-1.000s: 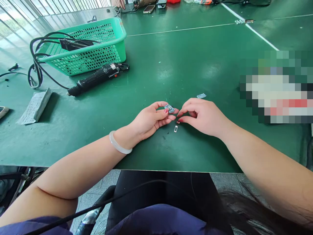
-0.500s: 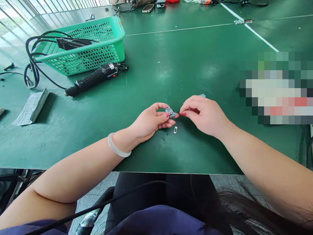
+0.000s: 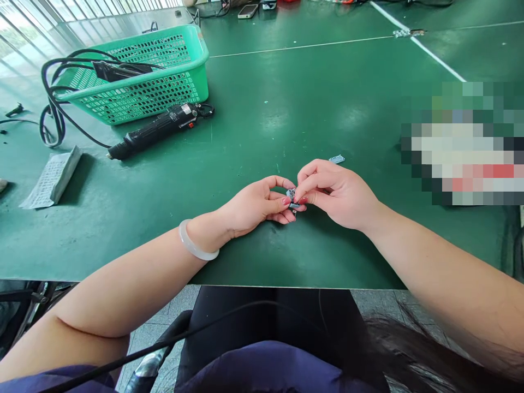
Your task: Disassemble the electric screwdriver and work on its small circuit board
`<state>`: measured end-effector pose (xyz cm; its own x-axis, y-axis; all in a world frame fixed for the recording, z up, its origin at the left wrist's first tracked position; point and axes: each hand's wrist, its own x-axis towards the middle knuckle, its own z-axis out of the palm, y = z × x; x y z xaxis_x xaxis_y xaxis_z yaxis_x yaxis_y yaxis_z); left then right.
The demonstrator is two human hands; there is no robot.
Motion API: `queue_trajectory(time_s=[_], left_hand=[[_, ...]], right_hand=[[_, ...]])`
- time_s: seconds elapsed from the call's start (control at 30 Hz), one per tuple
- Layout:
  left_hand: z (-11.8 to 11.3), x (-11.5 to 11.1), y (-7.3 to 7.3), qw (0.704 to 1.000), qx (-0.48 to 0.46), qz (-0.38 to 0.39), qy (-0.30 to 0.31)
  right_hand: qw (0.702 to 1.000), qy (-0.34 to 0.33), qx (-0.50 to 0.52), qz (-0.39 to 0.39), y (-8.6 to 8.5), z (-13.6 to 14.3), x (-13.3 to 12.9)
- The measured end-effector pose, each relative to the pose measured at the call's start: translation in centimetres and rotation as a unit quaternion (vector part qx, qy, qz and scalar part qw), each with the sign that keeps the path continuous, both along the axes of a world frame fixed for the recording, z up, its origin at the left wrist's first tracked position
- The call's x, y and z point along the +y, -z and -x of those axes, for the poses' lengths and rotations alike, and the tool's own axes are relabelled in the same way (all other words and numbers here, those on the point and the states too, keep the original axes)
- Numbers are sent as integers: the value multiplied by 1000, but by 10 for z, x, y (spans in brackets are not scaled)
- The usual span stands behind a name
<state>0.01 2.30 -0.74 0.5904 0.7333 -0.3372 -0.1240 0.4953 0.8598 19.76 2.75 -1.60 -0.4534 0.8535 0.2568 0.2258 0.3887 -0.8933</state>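
Note:
My left hand (image 3: 262,203) grips a small blue-grey part (image 3: 291,194) between thumb and fingers, just above the table. Fine lighter detail shows on the part's face, too small to make out. My right hand (image 3: 333,191) meets it from the right, thumb and forefinger pinched together against the part. Whatever those fingertips hold, if anything, is hidden. Beyond my right hand lies a flat blue-grey piece (image 3: 337,159) on the table. A tiny white frame-shaped piece (image 3: 295,213) shows partly below my left fingertips.
On the green table (image 3: 245,136), a black electric screwdriver (image 3: 155,131) lies before a green plastic basket (image 3: 139,98) with black cable looped over it. A crumpled printed packet (image 3: 53,180) is at the left. A phone (image 3: 248,11) lies far back; a pixelated area covers the right.
My right hand has moved left, its fingertips coming from beside the blue-grey part onto it. My left hand has turned the part and shifted slightly right, partly covering the white piece.

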Motion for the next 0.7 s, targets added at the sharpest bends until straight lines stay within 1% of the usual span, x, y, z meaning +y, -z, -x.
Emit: queue_trajectory(time_s=[0.1,0.17,0.37,0.47,0.53,0.63,0.7], left_hand=[[1,0,1,1000,0,-4,17],[1,0,1,1000,-2,-8,21],[1,0,2,1000,-12,-7,17],[0,-1,3,999,-27,1,-19],[-1,-1,3,997,-37,4,-65],[-2,1,2,989,-39,6,-139],[-2,2,1,985,-33,6,-168]], right_hand=[[1000,-14,14,17,0,0,0],[1000,-10,5,15,0,0,0],[998,29,-38,-40,-3,-4,3],[993,76,-64,-60,-7,-9,3],[989,81,-109,-56,-8,-11,4],[979,21,-201,-32,-6,-10,4],[972,-16,-233,-28,-3,-8,3]])
